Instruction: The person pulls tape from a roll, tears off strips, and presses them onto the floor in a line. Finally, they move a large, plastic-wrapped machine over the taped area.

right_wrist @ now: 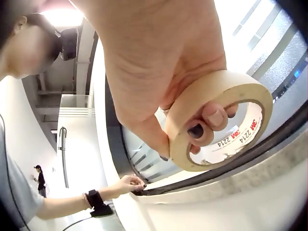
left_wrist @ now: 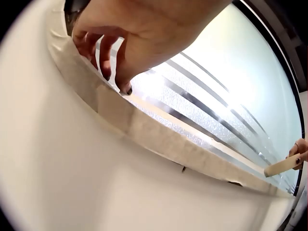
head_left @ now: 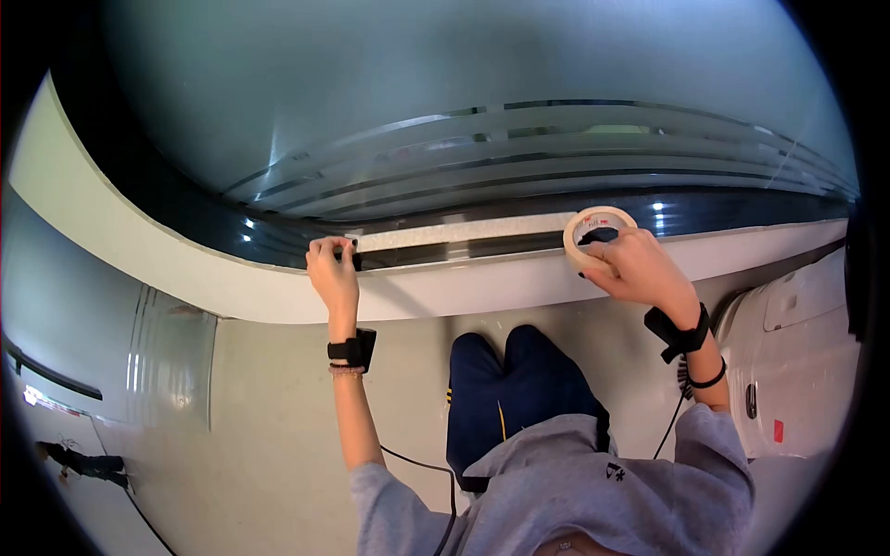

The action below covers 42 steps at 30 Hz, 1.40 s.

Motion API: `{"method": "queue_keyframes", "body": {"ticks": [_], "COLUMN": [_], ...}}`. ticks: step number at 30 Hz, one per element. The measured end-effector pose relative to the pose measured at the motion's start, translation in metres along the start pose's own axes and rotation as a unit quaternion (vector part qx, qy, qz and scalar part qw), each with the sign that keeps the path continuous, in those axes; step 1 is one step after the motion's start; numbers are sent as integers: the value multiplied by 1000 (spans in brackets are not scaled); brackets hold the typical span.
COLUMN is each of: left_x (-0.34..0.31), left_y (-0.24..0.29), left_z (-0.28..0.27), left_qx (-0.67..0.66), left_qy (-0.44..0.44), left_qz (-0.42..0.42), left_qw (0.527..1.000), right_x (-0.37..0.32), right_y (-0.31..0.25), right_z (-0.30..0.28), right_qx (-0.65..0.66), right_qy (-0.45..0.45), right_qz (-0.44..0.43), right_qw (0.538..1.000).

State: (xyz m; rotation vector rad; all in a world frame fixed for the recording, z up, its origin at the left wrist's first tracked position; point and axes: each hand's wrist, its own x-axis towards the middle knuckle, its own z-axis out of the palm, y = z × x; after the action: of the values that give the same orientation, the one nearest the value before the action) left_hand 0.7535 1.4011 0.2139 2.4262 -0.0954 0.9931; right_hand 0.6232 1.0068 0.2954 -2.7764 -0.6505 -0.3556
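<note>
Clearly, the roll of tape (head_left: 573, 243) sits in the right hand (head_left: 644, 269), with fingers curled through its hole and the thumb against its outer side, so that the fingertips show inside the ring. A pale strip of tape (head_left: 464, 232) runs from the roll, straight and flat-looking, across to the left hand (head_left: 332, 269). Its far end lies right at the left fingertips: the thumb touches it, the fingers are bent, and a gap shows between the thumb and the nearest finger. Whether they pinch the strip or only press it, I cannot tell. The strip lies between the frosted glass (head_left: 464, 56) and the curved white ledge (head_left: 464, 295), over a dark band. More tape covers the ledge's edge (left_wrist: 159, 137), just beside the left fingers. Each wrist wears a strapped black device.
</note>
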Motion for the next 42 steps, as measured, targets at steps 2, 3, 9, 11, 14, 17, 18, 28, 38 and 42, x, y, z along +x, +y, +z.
{"method": "queue_keyframes", "body": {"ticks": [2, 3, 9, 11, 14, 17, 18, 28, 38, 42], "left_x": [7, 8, 11, 11, 13, 14, 13, 14, 19, 14], "left_y": [1, 0, 0, 1, 3, 2, 2, 1, 5, 5], "left_z": [11, 17, 29, 29, 31, 33, 32, 34, 27, 29], "left_qx": [42, 41, 101, 107, 119, 129, 131, 135, 126, 118], "left_qy": [27, 27, 33, 32, 36, 34, 31, 43, 3, 34], "left_qz": [43, 43, 25, 24, 21, 12, 8, 16, 20, 37], "left_qw": [998, 998, 994, 994, 992, 991, 991, 990, 992, 992], "right_x": [9, 13, 27, 28, 30, 32, 32, 41, 59, 59], "right_y": [2, 5, 14, 17, 22, 23, 24, 24, 11, 10], "right_z": [2, 6, 18, 20, 26, 29, 30, 32, 26, 24], "right_qx": [-12, -12, -50, -45, -47, -63, -63, -71, -140, -135], "right_qy": [-13, -13, 20, 22, 28, 39, 38, 46, 10, 7], "right_qz": [16, 17, 13, 11, 1, -9, -9, -18, -38, -41], "right_qw": [1000, 1000, 998, 999, 999, 997, 997, 996, 989, 990]}}
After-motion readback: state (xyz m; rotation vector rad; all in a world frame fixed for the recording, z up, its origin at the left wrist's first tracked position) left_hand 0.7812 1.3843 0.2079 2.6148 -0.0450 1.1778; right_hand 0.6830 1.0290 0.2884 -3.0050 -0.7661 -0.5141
